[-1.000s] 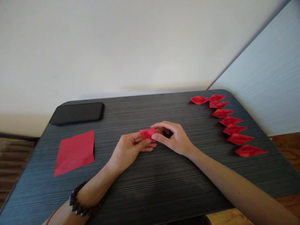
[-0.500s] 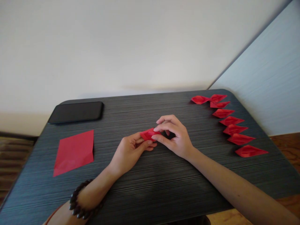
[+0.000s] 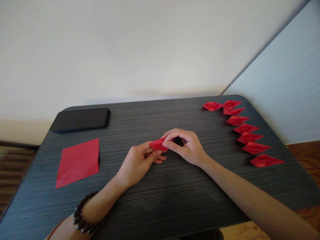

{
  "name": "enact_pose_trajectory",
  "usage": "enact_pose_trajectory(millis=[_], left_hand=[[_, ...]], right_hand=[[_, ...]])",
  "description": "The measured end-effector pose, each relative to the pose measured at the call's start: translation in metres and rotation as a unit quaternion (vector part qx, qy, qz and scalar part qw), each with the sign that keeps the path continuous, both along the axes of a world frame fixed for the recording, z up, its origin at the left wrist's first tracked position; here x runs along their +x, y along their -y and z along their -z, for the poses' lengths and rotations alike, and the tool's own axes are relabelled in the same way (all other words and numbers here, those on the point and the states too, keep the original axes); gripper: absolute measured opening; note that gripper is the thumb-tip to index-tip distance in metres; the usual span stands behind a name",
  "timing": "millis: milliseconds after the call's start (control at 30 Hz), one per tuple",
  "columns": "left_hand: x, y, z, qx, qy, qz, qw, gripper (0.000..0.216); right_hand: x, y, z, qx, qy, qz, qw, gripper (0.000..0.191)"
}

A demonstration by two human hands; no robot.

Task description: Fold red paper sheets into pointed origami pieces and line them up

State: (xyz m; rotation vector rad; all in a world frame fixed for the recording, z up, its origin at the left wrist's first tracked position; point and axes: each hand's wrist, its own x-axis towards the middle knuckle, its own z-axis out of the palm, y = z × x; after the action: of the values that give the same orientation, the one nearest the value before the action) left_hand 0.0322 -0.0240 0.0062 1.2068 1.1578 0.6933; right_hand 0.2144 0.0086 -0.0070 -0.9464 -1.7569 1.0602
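Observation:
Just above the middle of the table, a small piece of folded red paper [image 3: 157,145] is held between both hands. My left hand [image 3: 138,163] grips its left end and lower edge, thumb on top and fingers beneath. My right hand [image 3: 186,146] pinches the right end between thumb and fingers, which hide part of it. A flat red paper sheet [image 3: 78,163] lies left of my left hand, one corner slightly lifted. Off to the right, several folded red paper boats [image 3: 266,160] with pointed ends are lined up along the table's side.
A black phone [image 3: 80,119] lies face up at the table's back left. The dark, ribbed table [image 3: 150,210] backs onto a pale wall [image 3: 150,50], with a light panel [image 3: 282,83] at its right. A dark bead bracelet [image 3: 81,216] circles my left wrist.
My right hand's fingers have curled in and closed further around the right end of the folded paper. My left hand stays about where it was.

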Motion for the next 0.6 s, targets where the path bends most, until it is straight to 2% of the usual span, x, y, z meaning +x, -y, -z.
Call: enact_pose_trajectory(millis=[167, 333, 600], left_hand=[[0.0006, -0.0009, -0.0015, -0.013, -0.005, 0.027, 1.000, 0.029], [0.0008, -0.0009, -0.0028, -0.017, -0.008, 0.037, 0.999, 0.033], [0.0033, 0.0014, -0.0064, 0.020, -0.043, -0.010, 0.999, 0.034]], right_hand=[[0.0008, 0.0002, 0.0024, 0.001, -0.034, 0.010, 0.999, 0.010], [-0.0012, 0.0007, 0.0041, -0.008, -0.024, 0.025, 0.999, 0.010], [-0.0022, 0.0027, 0.0004, -0.015, 0.002, -0.002, 1.000, 0.010]])
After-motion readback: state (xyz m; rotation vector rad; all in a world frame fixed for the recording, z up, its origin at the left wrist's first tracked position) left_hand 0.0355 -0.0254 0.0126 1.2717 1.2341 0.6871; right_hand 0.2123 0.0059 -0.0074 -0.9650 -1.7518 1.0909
